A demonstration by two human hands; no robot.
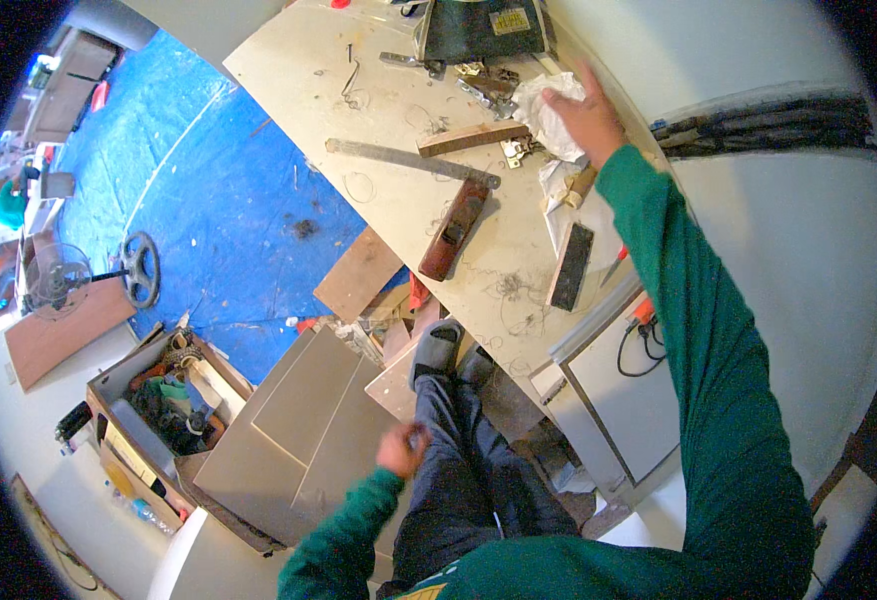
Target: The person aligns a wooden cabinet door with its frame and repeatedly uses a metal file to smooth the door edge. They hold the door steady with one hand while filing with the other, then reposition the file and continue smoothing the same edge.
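My right hand reaches over the pale workbench, its thumb and fingers apart against a crumpled white paper or cloth. Below that hand lies a tan, roll-like piece. Nearby are a wood strip, metal hinges, a metal ruler, a reddish wooden hand plane and a dark rectangular block. Away from the bench, my left hand hangs beside my leg. Its slightly blurred fingers are curled in, with nothing visible in them.
A dark bag sits at the bench's far end. Boards and an open box of tools stand on the left. Blue sheeting covers the floor; a fan is beyond. An orange plug with a black cord lies right.
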